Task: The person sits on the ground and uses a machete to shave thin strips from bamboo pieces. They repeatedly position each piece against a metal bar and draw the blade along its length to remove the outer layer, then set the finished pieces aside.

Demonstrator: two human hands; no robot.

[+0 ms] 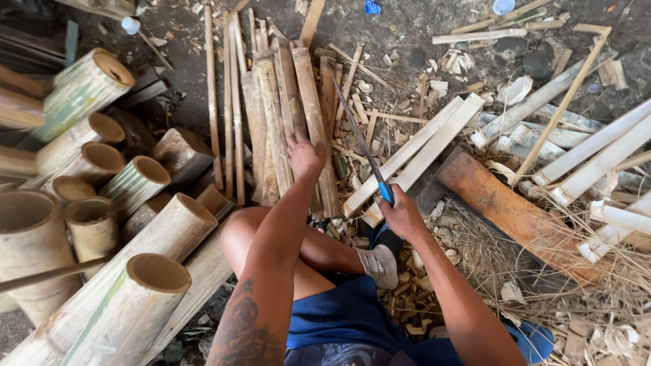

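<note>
I see the bundle of split bamboo slats (288,122) lying on the dirt ground (400,27), running away from me, and I take it as my landmark. My left hand (305,154) rests flat on the near end of the bundle, fingers spread and pressing down on the slats, closed around nothing. Just right of the bundle, my right hand (401,215) is clamped around the blue handle of a long knife (363,146); its dark blade slants up and leftward, the tip reaching over the bundle's right edge. I cannot tell whether the edge touches a slat.

Below the bundle, my bare knee (247,234) is bent, and a foot in a pale sock (381,266) sits on wood chips beneath the right hand.

Left of the bundle, thick round bamboo culm sections (135,183) lie stacked, hollow ends facing up toward me. Right of the bundle, two pale flat slats (424,146) lie diagonally, and beyond them a reddish wooden block (519,217) rests among dry shavings. Farther right, more whitish split strips (597,149) are piled. Beyond the far end of the bundle, scraps and curls of shavings (458,62) litter the ground.
</note>
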